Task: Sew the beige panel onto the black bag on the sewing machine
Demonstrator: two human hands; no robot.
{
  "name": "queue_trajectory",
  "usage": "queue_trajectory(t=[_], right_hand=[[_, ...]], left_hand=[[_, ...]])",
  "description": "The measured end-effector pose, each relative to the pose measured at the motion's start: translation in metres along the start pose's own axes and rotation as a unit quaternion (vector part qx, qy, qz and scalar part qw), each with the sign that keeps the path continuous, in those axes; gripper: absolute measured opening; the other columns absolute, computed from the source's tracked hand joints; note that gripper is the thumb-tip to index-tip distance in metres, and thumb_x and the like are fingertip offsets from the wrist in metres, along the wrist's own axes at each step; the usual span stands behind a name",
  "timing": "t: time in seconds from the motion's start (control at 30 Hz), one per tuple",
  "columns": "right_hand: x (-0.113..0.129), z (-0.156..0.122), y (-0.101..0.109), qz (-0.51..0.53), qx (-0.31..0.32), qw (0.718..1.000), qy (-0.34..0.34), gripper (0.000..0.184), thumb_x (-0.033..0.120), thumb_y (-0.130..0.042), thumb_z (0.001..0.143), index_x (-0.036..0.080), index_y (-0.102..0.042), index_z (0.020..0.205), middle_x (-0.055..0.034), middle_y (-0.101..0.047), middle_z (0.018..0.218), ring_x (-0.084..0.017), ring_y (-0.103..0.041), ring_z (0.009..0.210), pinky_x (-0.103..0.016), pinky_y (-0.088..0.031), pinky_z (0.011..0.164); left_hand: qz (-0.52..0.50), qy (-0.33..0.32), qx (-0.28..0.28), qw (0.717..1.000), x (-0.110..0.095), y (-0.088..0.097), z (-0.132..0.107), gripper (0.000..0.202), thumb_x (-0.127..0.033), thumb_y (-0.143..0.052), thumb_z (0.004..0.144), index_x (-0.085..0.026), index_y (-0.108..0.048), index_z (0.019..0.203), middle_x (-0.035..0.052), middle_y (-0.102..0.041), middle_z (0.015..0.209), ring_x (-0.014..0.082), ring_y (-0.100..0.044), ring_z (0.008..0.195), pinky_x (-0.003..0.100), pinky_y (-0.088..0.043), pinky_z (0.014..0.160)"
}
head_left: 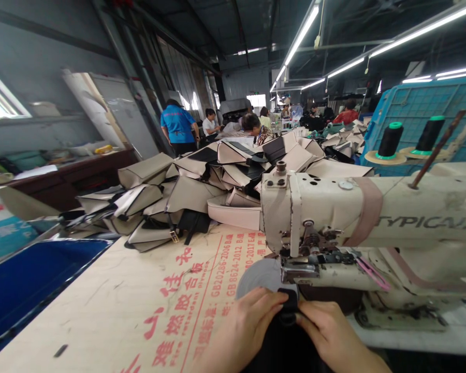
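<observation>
My left hand (252, 318) pinches the left edge of a small black strap piece (288, 299) between thumb and fingers. From the other side my right hand (324, 324) grips the same piece, fingers closed. Below the strap something dark, perhaps a ring or loop, is too blurred to make out. Just beyond the fingertips stands a cream sewing machine (322, 212) with a cylinder arm, its needle area slightly above the strap. A round grey disc (258, 277) lies on the board behind my left hand.
A heap of beige bags with black edging (190, 194) covers the back of the plywood board (135, 290). At left sits a blue bin (42, 290). Black thread spools (390, 141) stand behind the machine, beside a blue crate (423, 111). Several people work farther back.
</observation>
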State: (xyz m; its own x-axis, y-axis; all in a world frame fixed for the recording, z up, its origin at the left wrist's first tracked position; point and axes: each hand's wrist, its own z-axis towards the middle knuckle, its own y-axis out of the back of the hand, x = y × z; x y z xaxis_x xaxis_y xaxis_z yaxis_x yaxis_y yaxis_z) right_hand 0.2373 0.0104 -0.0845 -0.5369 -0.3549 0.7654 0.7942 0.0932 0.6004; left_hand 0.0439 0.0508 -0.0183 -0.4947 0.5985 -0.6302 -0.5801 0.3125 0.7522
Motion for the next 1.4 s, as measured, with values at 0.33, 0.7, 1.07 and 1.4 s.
queue_trajectory(t=[0.33, 0.7, 1.07, 1.4], right_hand=[[-0.008, 0.009, -0.017, -0.025, -0.015, 1.0, 0.012, 0.035, 0.033, -0.028, 0.095, 0.018, -0.057, 0.082, -0.0049, -0.064, 0.081, -0.02, -0.061, 0.075, -0.029, -0.044, 0.067], [-0.003, 0.015, -0.014, -0.204, -0.116, 0.954, 0.189, 0.037, 0.009, -0.03, 0.091, 0.013, -0.045, 0.125, -0.0087, -0.061, 0.098, -0.021, -0.057, 0.087, -0.036, -0.053, 0.077], [0.0, 0.017, -0.005, -0.054, -0.002, 0.996, 0.073, 0.019, 0.013, -0.036, 0.092, 0.015, -0.055, 0.093, -0.0058, -0.054, 0.088, -0.021, -0.05, 0.086, -0.039, -0.046, 0.077], [0.021, 0.016, 0.007, -0.032, 0.012, 0.999, 0.025, 0.025, 0.02, -0.034, 0.094, 0.016, -0.058, 0.09, -0.0063, -0.057, 0.09, -0.02, -0.051, 0.085, -0.035, -0.039, 0.078]], left_hand=[[0.052, -0.028, 0.088, 0.994, 0.002, 0.017, 0.003, 0.041, -0.005, -0.033, 0.088, -0.024, -0.053, 0.118, 0.0046, -0.055, 0.116, 0.0167, -0.05, 0.109, 0.027, -0.044, 0.095], [0.065, -0.015, 0.107, 0.992, 0.01, 0.015, 0.004, 0.034, -0.008, -0.028, 0.09, -0.019, -0.054, 0.11, 0.0052, -0.054, 0.109, 0.0178, -0.047, 0.106, 0.03, -0.042, 0.095], [-0.095, 0.063, 0.031, 0.993, 0.017, 0.006, -0.002, 0.021, -0.026, -0.044, 0.091, -0.023, -0.063, 0.097, 0.0021, -0.057, 0.097, 0.0131, -0.054, 0.091, 0.023, -0.043, 0.084], [-0.157, 0.227, -0.12, 0.953, 0.026, -0.025, -0.029, 0.041, -0.048, -0.036, 0.091, -0.016, -0.057, 0.076, 0.001, -0.058, 0.074, 0.0165, -0.052, 0.075, 0.026, -0.042, 0.07]])
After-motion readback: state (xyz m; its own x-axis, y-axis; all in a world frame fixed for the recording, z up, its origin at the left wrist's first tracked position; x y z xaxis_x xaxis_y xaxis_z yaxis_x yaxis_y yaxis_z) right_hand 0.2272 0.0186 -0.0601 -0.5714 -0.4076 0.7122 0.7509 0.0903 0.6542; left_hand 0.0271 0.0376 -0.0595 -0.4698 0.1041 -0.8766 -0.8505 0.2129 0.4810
